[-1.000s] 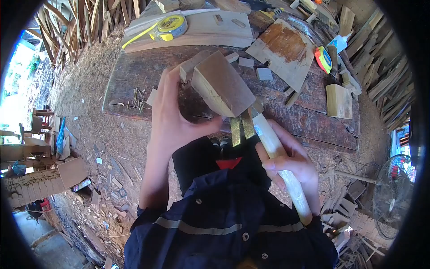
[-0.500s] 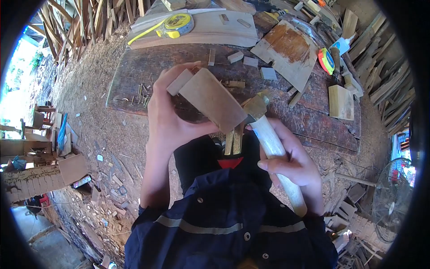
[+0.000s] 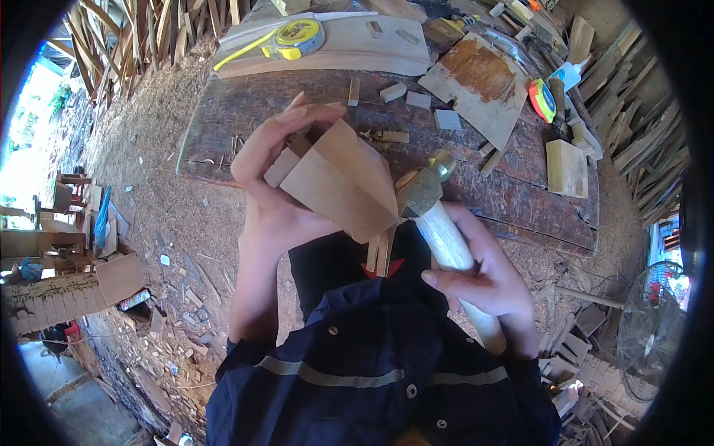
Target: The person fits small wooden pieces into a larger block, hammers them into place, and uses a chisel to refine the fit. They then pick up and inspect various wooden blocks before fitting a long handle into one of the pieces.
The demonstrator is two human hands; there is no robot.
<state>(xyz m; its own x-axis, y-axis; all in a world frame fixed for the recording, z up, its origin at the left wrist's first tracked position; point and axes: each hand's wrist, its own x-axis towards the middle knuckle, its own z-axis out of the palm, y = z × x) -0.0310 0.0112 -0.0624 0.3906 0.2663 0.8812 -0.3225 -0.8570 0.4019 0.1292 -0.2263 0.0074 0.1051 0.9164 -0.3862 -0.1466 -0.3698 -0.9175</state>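
My left hand (image 3: 271,178) is wrapped round a wooden block (image 3: 342,182), holding it up in front of the workbench's near edge. Smaller wooden pieces stick out of the block, one at its left end and narrow strips (image 3: 381,253) at its lower right. In my right hand (image 3: 487,271) is a hammer (image 3: 446,238), gripped by its pale handle. The hammer's metal head (image 3: 420,192) is right beside the block's right end. Behind the block, on the bench, lies a small wooden piece (image 3: 394,137).
The dark workbench (image 3: 520,201) carries a yellow tape measure (image 3: 297,37) on a long board (image 3: 357,56), a second tape measure (image 3: 542,101), a stained board (image 3: 483,82), a thick block (image 3: 567,169) and several offcuts. A fan (image 3: 654,334) stands at right. Wood scraps cover the floor.
The block has tilted and shifted slightly left and down in my left hand, whose fingers have moved. The hammer head has turned and moved slightly down and left, staying near the block's end.
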